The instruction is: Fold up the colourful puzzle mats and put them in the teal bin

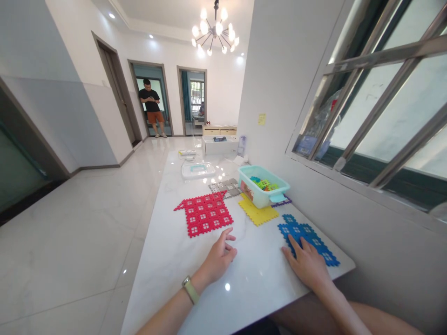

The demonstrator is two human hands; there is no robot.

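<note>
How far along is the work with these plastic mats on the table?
Already laid out: the red house-shaped mat, yellow mat and grey mat lie flat, apparently assembled. In hand: the right hand rests on the blue mat; the left hand, empty, sits just short of the red mat. Left: loose coloured pieces remain in the teal tub.

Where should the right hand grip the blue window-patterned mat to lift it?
Grip the blue mat at its notched near edge, from above: it lies flat and thin on the marble table, so hooking fingertips through a window cut-out beside the right hand should beat pinching.
</note>
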